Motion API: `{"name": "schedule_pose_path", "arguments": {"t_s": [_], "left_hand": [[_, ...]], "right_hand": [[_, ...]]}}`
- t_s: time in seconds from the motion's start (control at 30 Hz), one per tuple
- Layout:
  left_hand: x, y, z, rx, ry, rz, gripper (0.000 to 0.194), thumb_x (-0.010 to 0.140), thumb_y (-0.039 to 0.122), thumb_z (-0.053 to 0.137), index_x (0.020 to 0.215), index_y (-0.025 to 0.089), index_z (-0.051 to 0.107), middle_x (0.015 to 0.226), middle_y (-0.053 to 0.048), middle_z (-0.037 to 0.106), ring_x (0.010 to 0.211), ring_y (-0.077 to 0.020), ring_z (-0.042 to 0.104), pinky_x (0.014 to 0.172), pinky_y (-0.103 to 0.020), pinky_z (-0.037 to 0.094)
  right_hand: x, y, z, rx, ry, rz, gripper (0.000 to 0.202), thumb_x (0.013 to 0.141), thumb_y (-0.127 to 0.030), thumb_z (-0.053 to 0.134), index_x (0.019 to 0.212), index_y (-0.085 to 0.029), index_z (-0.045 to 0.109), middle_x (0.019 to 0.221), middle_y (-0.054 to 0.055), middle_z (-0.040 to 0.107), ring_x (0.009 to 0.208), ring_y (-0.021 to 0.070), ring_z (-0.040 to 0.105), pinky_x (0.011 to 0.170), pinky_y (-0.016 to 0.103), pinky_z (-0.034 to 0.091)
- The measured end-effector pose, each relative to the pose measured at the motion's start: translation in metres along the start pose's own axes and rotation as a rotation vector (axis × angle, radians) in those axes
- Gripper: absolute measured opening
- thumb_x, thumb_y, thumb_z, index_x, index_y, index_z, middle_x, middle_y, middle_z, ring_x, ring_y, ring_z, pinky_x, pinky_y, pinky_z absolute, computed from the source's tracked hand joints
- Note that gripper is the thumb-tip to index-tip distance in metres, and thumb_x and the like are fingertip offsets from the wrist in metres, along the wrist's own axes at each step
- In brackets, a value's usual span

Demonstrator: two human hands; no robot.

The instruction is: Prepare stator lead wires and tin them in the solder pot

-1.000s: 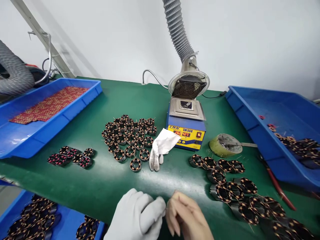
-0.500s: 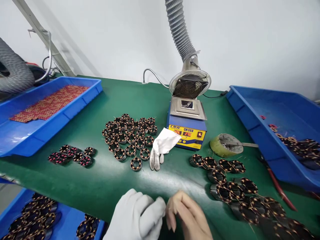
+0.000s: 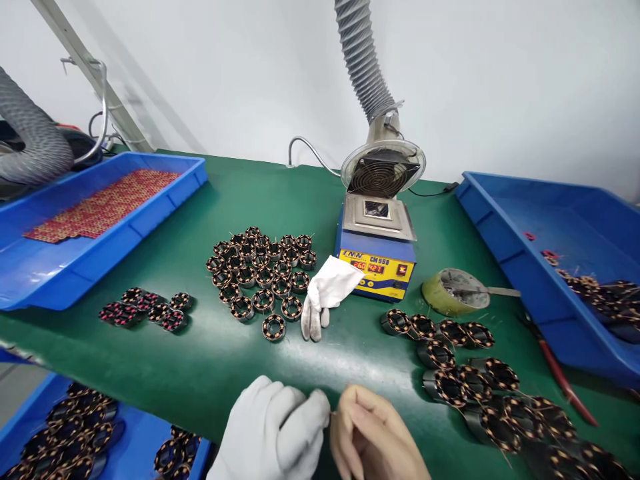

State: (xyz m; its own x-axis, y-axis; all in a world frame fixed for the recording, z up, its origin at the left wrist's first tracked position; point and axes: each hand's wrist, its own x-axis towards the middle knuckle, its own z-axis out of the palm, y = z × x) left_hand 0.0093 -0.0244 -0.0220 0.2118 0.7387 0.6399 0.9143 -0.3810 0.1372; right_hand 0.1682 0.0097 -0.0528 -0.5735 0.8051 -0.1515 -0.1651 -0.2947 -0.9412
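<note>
In a white glove, my left hand (image 3: 277,430) is closed at the bottom centre, its fingers curled round something I cannot make out. My right hand (image 3: 373,433), bare, is beside it with fingers bent and pressed together; a small thing between the two hands is too small to name. Beyond them a loose white glove (image 3: 333,287) lies against a blue and yellow CM 558 machine (image 3: 377,267). Many wound copper rings (image 3: 263,273) stand grouped left of that glove, with one ring (image 3: 274,328) nearest to my hands. More wound rings (image 3: 453,387) spread over the table at the right.
A blue tray (image 3: 175,200) of red-topped parts stands left, another blue tray (image 3: 500,233) right. Near it are a green pot (image 3: 445,300) with a flat tool and red-handled pliers (image 3: 565,387). Below the table edge, a blue bin (image 3: 143,433) holds rings. A grey duct (image 3: 363,60) hangs above.
My right hand has turned slightly and its fingers are drawn in more. My left hand stays nearly in place. The whole view has shifted a little, and the machine's display digits differ.
</note>
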Motion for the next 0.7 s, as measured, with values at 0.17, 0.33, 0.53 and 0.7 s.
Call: {"name": "schedule_pose_path", "arguments": {"t_s": [0.17,0.33,0.53,0.7], "left_hand": [[0.009,0.003,0.002,-0.326,0.024,-0.235,0.021,0.103,0.025,0.035,0.087,0.024,0.05,0.057,0.007,0.054,0.044,-0.0093,0.053,0.045,-0.019,0.044],[-0.003,0.001,0.003,-0.104,-0.055,-0.045,0.016,0.094,0.01,0.041,0.091,0.019,0.054,0.059,0.003,0.057,0.045,-0.013,0.053,0.045,-0.026,0.042],[0.001,0.001,0.002,-0.155,-0.039,-0.084,0.017,0.098,0.014,0.04,0.09,0.019,0.054,0.059,0.004,0.057,0.045,-0.0121,0.053,0.045,-0.025,0.043],[0.011,0.003,0.002,-0.363,-0.012,-0.24,0.019,0.102,0.026,0.041,0.087,0.023,0.053,0.059,0.006,0.057,0.046,-0.0098,0.055,0.046,-0.02,0.046]], "right_hand": [[0.01,-0.013,-0.003,-0.598,0.112,-0.646,0.014,0.083,-0.009,0.064,0.092,-0.02,0.065,0.077,0.003,0.071,0.071,0.0155,0.067,0.067,0.022,0.054],[0.012,-0.016,0.005,-0.844,0.217,-0.8,0.018,0.086,-0.005,0.052,0.076,-0.019,0.057,0.059,0.002,0.063,0.054,0.0143,0.06,0.053,0.023,0.05],[0.005,-0.011,-0.007,-0.381,0.115,-0.346,0.03,0.098,-0.023,0.044,0.073,-0.02,0.06,0.057,-0.001,0.066,0.051,0.0126,0.063,0.053,0.02,0.052],[0.01,-0.02,-0.005,-0.615,0.13,-0.777,0.03,0.078,0.004,0.063,0.097,-0.018,0.068,0.073,0.003,0.073,0.064,0.0154,0.067,0.061,0.022,0.056]]}}
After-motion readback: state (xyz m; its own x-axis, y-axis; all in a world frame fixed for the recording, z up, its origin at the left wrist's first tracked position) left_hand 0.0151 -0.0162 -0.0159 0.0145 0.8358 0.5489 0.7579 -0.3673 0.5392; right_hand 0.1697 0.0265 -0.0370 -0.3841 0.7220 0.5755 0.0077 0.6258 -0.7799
